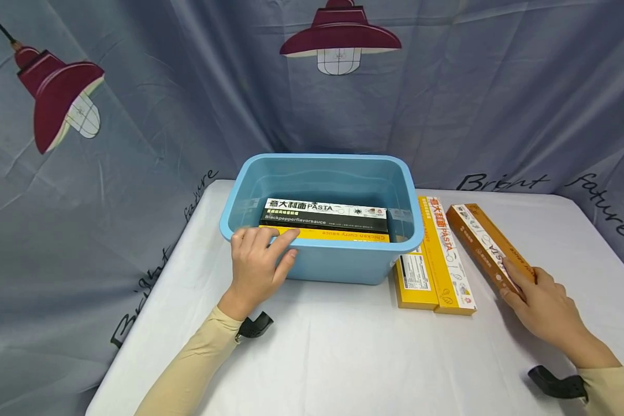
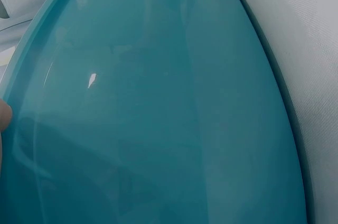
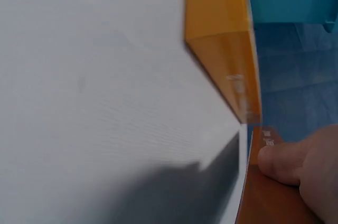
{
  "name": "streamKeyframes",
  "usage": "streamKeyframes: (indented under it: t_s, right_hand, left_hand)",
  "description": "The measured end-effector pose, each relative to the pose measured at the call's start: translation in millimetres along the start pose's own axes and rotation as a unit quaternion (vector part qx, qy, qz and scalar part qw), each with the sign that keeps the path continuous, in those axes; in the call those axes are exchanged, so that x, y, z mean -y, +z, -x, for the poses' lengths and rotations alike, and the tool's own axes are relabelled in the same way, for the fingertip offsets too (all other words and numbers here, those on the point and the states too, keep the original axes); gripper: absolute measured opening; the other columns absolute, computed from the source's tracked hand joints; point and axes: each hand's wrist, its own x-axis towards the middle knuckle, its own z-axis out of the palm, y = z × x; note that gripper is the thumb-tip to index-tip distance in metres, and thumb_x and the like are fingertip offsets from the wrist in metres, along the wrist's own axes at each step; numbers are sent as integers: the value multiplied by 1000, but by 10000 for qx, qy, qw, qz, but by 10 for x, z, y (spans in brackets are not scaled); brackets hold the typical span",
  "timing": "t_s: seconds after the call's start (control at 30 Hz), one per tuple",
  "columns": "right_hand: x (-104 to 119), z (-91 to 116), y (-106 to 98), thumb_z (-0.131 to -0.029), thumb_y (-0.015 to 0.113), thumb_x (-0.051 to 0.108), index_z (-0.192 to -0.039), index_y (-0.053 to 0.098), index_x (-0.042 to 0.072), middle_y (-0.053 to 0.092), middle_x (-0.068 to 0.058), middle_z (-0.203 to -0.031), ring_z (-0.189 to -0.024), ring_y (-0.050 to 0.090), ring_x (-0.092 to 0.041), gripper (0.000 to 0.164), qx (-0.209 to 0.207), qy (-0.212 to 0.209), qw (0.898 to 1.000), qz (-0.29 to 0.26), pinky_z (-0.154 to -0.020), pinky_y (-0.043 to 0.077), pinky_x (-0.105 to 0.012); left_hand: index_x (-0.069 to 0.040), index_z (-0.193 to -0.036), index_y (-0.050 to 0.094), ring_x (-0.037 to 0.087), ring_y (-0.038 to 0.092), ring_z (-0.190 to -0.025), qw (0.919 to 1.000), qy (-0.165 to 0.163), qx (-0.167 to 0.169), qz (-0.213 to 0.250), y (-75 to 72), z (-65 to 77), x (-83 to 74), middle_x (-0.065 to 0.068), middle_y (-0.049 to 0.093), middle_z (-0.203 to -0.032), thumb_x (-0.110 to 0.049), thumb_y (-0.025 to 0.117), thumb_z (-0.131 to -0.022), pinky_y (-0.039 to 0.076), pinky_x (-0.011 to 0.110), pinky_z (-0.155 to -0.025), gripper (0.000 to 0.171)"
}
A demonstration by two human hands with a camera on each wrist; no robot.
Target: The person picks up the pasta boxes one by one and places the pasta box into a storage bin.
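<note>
My left hand (image 1: 257, 266) holds the front rim of a blue plastic bin (image 1: 338, 263) near its left corner, the thumb lying along the outer wall. Inside the bin are a black pasta box (image 1: 325, 218) and a yellow pasta box (image 1: 343, 235), side by side. To the right, my right hand (image 1: 551, 312) grips the near end of a brown-orange pasta box (image 1: 491, 245), which points away at a slant. The right wrist view shows the thumb (image 3: 285, 161) pressed on that box's side. Its underside is hidden.
Two yellow pasta boxes (image 1: 449, 271) lie side by side between the bin and the right hand, one partly under the bin's right rim. A white cloth covers the table (image 1: 338, 352). Behind hangs a grey-blue curtain (image 1: 197, 86) printed with lamps.
</note>
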Motion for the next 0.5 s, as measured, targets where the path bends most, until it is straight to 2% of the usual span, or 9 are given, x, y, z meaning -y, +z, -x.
streamKeyframes:
  t_s: [0.23, 0.5]
  right_hand:
    - [-26, -88, -277, -100, 62, 26, -161, 22, 11, 35, -54, -128, -95, 48, -69, 75, -104, -293, 9995, -87, -64, 42, -72]
    - [48, -247, -703, -99, 63, 19, -160, 25, 6, 39, -50, -125, -93, 52, -61, 73, -289, -751, 9965, 229, -66, 45, -66]
  left_hand:
    - [-17, -111, 75, 29, 57, -84, 10000, 13, -20, -26, 2, 4, 1, 8, 62, -88, -41, 45, -107, 37, 49, -84, 38]
    - [-17, -111, 75, 29, 57, -84, 10000, 15, -29, -21, -2, 2, 2, 8, 62, -87, -41, 45, -107, 37, 49, -84, 40]
